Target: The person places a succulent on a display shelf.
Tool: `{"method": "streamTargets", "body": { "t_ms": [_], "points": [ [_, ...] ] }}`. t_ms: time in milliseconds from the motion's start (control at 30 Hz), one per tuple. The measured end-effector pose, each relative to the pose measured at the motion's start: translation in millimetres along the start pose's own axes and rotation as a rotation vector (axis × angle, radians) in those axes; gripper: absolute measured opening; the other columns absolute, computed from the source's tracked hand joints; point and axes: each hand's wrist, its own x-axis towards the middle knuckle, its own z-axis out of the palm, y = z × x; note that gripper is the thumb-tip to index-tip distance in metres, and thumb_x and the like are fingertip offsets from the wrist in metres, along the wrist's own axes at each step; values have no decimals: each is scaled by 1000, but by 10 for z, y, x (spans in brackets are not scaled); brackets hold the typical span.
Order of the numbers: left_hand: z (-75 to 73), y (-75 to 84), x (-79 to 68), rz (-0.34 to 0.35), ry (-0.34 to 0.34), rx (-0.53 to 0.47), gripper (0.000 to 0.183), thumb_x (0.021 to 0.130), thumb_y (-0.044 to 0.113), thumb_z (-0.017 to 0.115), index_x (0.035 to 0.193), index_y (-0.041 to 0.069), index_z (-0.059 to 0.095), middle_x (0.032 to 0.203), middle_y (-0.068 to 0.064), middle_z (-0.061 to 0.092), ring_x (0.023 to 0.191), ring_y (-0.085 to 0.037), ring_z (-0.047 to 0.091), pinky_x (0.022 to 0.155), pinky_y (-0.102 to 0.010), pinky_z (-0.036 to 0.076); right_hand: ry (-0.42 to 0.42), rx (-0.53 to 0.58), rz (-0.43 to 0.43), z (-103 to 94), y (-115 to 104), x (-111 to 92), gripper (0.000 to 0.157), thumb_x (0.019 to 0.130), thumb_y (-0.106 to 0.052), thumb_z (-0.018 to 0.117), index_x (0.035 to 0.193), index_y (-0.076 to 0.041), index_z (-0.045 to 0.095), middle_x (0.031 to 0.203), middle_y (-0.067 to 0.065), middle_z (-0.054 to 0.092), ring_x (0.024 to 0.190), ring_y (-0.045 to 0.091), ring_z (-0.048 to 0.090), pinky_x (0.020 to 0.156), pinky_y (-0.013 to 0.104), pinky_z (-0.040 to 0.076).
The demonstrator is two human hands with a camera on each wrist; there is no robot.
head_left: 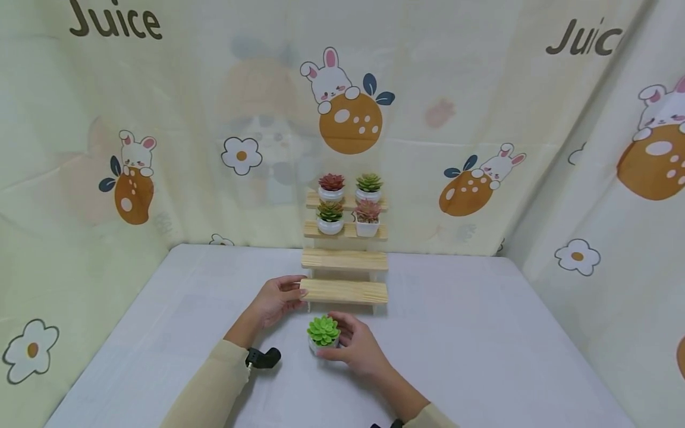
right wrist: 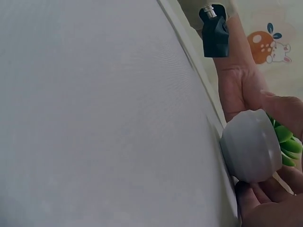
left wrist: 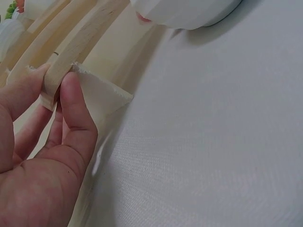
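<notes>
A four-step wooden plant stand (head_left: 345, 291) stands at the back of the table. My left hand (head_left: 275, 301) pinches the left end of its lowest board (left wrist: 71, 52) between thumb and fingers. In front of the stand, my right hand (head_left: 361, 349) holds a bright green succulent (head_left: 323, 330) by its white ribbed pot (right wrist: 251, 146), thumb on one side and fingers on the other. Whether the pot's base touches the table I cannot tell. The left wrist view shows only the lower part of that pot (left wrist: 189, 12), at the top edge.
The top step bears a dark red succulent (head_left: 331, 183) and a green one (head_left: 369, 183). On the step below are a green-brown succulent (head_left: 330, 214) and a pink one (head_left: 367, 214). A printed curtain (head_left: 407, 166) hangs behind the white tabletop (head_left: 460, 333).
</notes>
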Motion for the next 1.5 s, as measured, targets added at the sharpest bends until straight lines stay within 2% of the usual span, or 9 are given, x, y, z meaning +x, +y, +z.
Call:
{"method": "streamTargets", "body": {
  "t_ms": [367, 633, 800, 1067, 1500],
  "points": [
    [-6, 5, -4, 9, -16, -4, 53, 97, -3, 65, 146, -11, 46, 107, -4, 71, 90, -12, 70, 78, -25, 61, 38, -36, 11, 38, 13, 49, 67, 72, 1, 91, 131, 5, 61, 130, 20, 66, 121, 27, 64, 97, 21, 55],
    [-8, -5, 2, 17, -28, -7, 53, 97, -3, 64, 147, -11, 46, 107, -3, 71, 90, -11, 70, 78, -25, 61, 11, -60, 4, 7, 35, 56, 65, 72, -1, 91, 130, 6, 62, 126, 21, 69, 115, 21, 68, 93, 20, 57],
    [-16, -15, 14, 13, -23, -5, 54, 97, -2, 65, 147, -11, 46, 108, -4, 70, 90, -11, 70, 77, -24, 61, 6, -89, 4, -6, 53, 66, 65, 72, -4, 92, 129, 6, 62, 125, 19, 69, 115, 22, 68, 93, 20, 57],
    [-11, -15, 2, 14, -16, 4, 54, 97, -2, 65, 147, -9, 46, 112, -6, 70, 92, -12, 70, 78, -24, 61, 9, -70, 26, 6, 12, 49, 65, 73, -3, 91, 129, 5, 61, 125, 18, 69, 113, 20, 68, 93, 21, 57],
    [-4, -25, 11, 5, -2, 5, 53, 97, -2, 66, 146, -7, 48, 109, -4, 69, 91, -12, 70, 77, -25, 62, 35, -74, 26, 21, 17, 45, 64, 72, -5, 92, 128, 3, 63, 125, 16, 70, 113, 17, 67, 93, 21, 57]
  ]
}}
